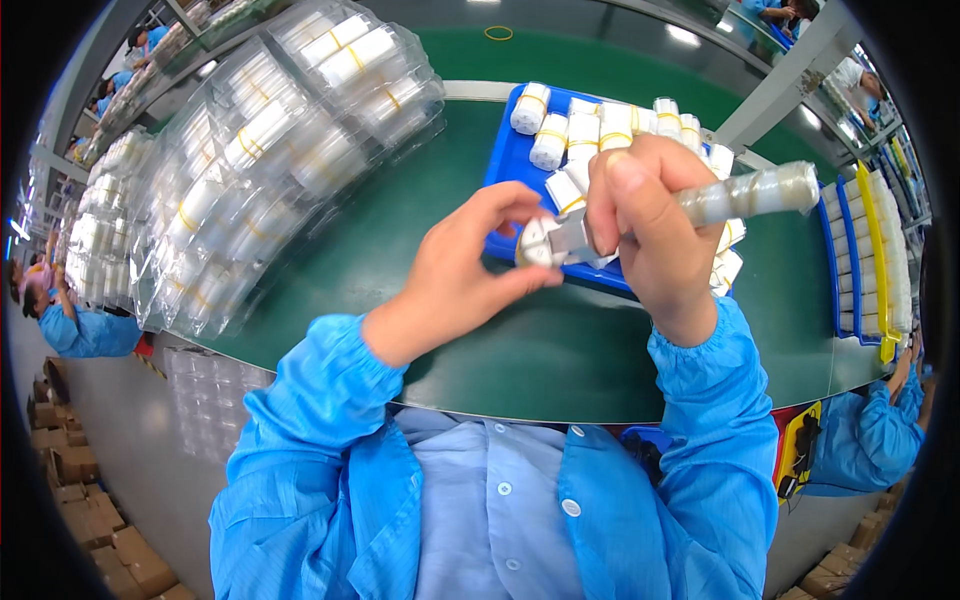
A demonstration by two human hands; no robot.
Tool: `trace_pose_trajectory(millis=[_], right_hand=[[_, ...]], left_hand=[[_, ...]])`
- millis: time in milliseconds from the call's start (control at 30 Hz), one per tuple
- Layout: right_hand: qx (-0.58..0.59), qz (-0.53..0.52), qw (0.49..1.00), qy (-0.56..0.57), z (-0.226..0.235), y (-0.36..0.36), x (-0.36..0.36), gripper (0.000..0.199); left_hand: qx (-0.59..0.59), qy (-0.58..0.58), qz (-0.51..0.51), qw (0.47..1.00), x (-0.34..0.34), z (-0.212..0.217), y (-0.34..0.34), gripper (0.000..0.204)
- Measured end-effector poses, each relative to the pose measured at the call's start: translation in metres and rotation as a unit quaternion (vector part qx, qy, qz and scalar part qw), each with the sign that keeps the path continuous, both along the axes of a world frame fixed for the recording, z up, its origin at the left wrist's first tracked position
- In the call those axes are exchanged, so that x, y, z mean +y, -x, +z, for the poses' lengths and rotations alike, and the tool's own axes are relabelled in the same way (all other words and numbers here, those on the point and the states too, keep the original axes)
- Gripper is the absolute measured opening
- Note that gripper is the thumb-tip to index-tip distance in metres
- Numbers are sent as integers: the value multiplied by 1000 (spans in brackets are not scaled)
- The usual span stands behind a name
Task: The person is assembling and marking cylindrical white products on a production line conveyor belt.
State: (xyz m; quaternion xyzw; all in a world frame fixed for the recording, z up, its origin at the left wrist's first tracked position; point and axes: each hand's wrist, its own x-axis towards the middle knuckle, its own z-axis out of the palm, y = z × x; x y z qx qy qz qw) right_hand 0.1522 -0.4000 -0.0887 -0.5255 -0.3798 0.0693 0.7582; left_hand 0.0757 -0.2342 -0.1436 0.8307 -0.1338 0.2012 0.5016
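1. The right hand (pixel 650 225) is closed in a fist around a narrow clear plastic sleeve packed with small white pieces (pixel 755 192); the sleeve juts out to the right of the fist, above the green work surface (pixel 420 250), and its near end shows below the thumb.
2. The left hand (pixel 465 270) is partly closed, thumb and forefinger pinched at the sleeve's near end, where a small white and grey block-shaped piece (pixel 550 242) sits between both hands; whether the fingers truly clamp it or only touch it, I cannot tell.
3. Behind the hands lies a blue plastic tray (pixel 510 165) heaped with short white rolls bound by yellow bands (pixel 565 130); to the left stands a tall pile of clear plastic blister packs filled with white pieces (pixel 260 160); at far right, blue and yellow racks of white parts (pixel 870 250).
4. Judged by its look, the sleeve is light, thin-walled and somewhat slippery; it would likely buckle under a hard squeeze; a hold round its filled middle seems safest, the open end kept level so pieces do not slide out.
5. The small piece seems rigid and light; a fingertip pinch on its flat sides should suit it.
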Motion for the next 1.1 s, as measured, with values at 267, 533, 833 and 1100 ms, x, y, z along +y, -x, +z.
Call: trace_pose_trajectory(millis=[267, 533, 833, 1100], right_hand=[[-25, 99, 988, 118, -31, 33, 26, 35], [-137, 115, 968, 174, -51, 41, 39, 24], [-143, 119, 962, 200, -52, 41, 47, 22], [-140, 143, 958, 205, -54, 40, 56, 31]], left_hand=[[111, 16, -37, 993, 30, -35, 69, 72], [96, 46, -56, 993, 33, -41, 71, 73], [61, 1, -44, 997, 36, -41, 71, 75], [86, 22, -49, 995, 36, -39, 70, 80]])
